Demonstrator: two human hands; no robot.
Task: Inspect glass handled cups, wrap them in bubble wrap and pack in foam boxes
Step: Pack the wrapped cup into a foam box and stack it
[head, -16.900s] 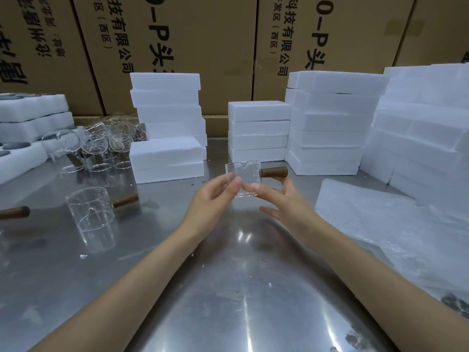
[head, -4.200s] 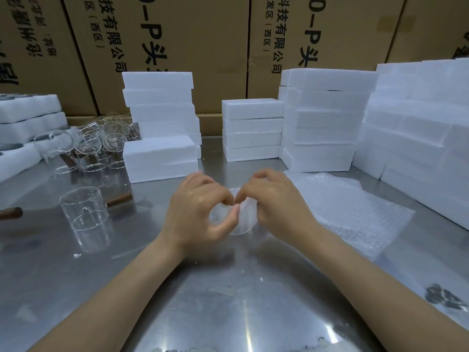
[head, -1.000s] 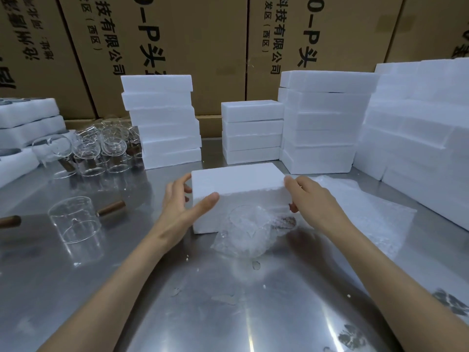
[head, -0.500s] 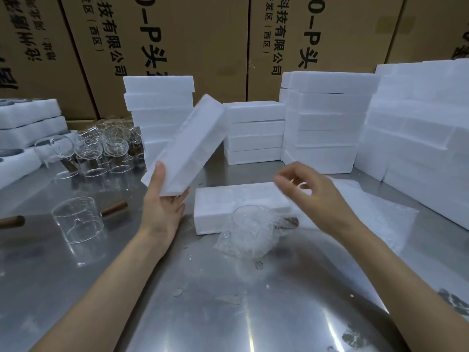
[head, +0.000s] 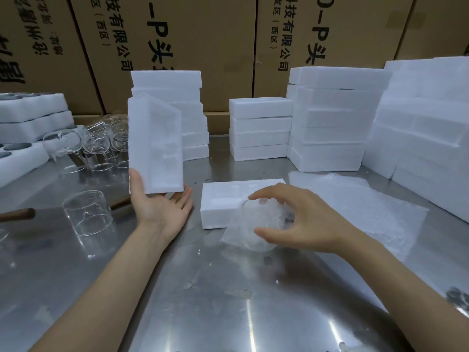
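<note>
You have just lifted the foam lid (head: 154,146) upright on your open left hand (head: 160,208) and brought your right hand (head: 297,219) down to clasp the wrapped cup (head: 256,224) before the foam box base (head: 223,199), so packing comes next

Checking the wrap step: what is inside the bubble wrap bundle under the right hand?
Through the bubble wrap bundle a clear glass cup shows, its round rim visible. The right hand curls over it and covers the right side, so the handle cannot be seen. The bundle sits against the open foam box.
</note>
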